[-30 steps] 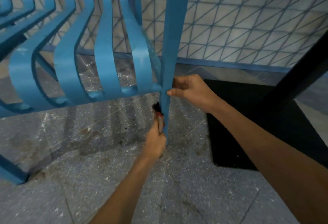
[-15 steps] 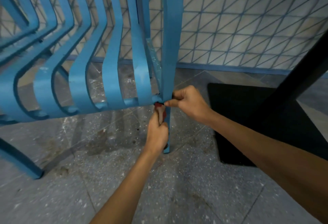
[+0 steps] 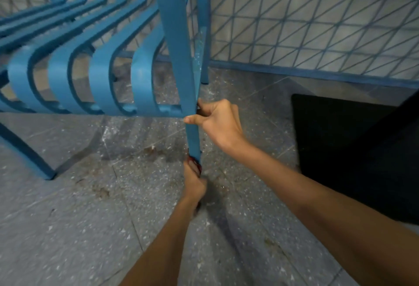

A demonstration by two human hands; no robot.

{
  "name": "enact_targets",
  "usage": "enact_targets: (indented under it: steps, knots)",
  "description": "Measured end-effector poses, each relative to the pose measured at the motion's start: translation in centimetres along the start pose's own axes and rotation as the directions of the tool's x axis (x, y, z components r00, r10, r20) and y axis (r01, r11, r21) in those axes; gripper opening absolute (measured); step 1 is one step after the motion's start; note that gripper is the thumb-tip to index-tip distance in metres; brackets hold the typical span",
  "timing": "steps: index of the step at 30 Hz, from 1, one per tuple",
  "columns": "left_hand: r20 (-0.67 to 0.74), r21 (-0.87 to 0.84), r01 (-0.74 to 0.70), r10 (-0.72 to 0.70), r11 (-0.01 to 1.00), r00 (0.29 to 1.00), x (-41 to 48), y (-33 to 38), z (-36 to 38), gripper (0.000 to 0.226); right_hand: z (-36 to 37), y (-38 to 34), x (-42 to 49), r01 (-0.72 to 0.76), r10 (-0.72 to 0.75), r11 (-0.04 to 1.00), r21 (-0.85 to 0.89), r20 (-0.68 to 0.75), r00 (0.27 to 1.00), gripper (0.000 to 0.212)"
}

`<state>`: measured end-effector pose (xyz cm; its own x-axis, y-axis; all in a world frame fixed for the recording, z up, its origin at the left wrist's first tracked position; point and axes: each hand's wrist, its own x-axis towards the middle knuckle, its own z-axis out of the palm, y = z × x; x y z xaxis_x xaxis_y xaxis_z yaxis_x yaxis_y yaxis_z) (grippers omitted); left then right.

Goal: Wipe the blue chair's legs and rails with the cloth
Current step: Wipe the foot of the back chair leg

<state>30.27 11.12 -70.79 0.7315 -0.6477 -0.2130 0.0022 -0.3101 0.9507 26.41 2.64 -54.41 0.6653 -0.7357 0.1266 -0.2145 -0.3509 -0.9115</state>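
Cloth (image 3: pixel 195 166), dark red, sits at the foot of the blue chair's (image 3: pixel 102 77) near leg (image 3: pixel 192 137), wrapped there by your left hand (image 3: pixel 193 187). Your fingers curl tight round it, so only a sliver shows above them. That grip probably lets the cloth rub several faces of the leg at once. Well above those fingers, your right hand (image 3: pixel 217 122) grips the same leg where the seat rail (image 3: pixel 147 112) meets it, thumb laid across the front and fingers hooked behind, likely to steady the chair against the rubbing. Your left forearm runs straight up from below. Your right comes in slanting from the side, wrist slightly bent. Beyond your right knuckles lies a black mat (image 3: pixel 351 149).
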Motion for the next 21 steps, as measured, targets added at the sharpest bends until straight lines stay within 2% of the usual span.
enact_targets:
  steps: [2,4,5,7,9,12,13,15,17,19,20,21]
  knots:
    - [0.053,0.035,0.101,-0.103,0.994,0.993,-0.4,0.6,-0.7,0.053,-0.8,0.1,0.5,-0.035,0.033,0.999,0.024,0.093,0.995,0.036]
    - [0.114,0.034,0.155,-0.158,0.987,0.981,-0.8,2.4,-1.8,0.057,-2.5,0.9,0.9,-0.171,0.129,0.966,0.196,0.208,0.969,0.040]
    - [0.129,0.029,0.166,-0.168,0.986,0.977,-1.0,3.4,-2.4,0.058,-3.2,1.7,0.9,-0.247,0.175,0.916,0.316,0.241,0.955,0.037]
    - [0.094,-0.010,0.118,-0.117,0.993,0.989,-1.6,5.6,-3.6,0.066,-4.1,3.6,0.5,-0.325,0.272,0.820,0.471,0.179,0.945,0.029]
    - [0.047,-0.072,0.047,-0.043,0.996,0.998,-2.8,7.1,-4.4,0.076,-3.6,5.9,-0.8,-0.392,0.402,0.772,0.500,0.094,0.911,0.021]
    - [0.006,-0.103,0.067,-0.067,0.992,0.998,-5.5,7.1,-4.0,0.070,-0.8,8.3,-4.2,-0.594,0.579,0.681,0.427,0.182,0.795,0.012]
    - [0.023,-0.101,0.092,-0.090,0.991,0.996,-6.5,6.8,-3.6,0.066,0.4,8.4,-5.6,-0.660,0.615,0.629,0.411,0.255,0.746,0.009]
    - [0.068,-0.108,0.144,-0.137,0.984,0.988,-8.0,6.2,-2.2,0.059,2.5,8.8,-8.2,-0.729,0.612,0.511,0.456,0.402,0.681,0.019]
    - [0.106,-0.035,0.158,-0.153,0.987,0.983,-8.8,6.2,-1.1,0.052,3.5,9.1,-10.2,-0.714,0.564,0.325,0.620,0.478,0.673,0.023]
    - [0.199,0.058,0.151,-0.160,0.987,0.967,-9.0,6.8,-0.9,0.055,3.2,9.3,-11.1,-0.644,0.518,0.119,0.756,0.506,0.690,0.025]
    - [0.261,0.047,0.164,-0.170,0.985,0.950,-9.0,7.4,-1.2,0.059,2.9,9.7,-11.1,-0.609,0.526,0.045,0.792,0.500,0.688,0.030]
    - [0.313,0.017,0.166,-0.163,0.986,0.936,-8.7,7.9,-1.8,0.058,2.7,10.1,-10.8,-0.597,0.574,0.027,0.802,0.476,0.666,0.041]
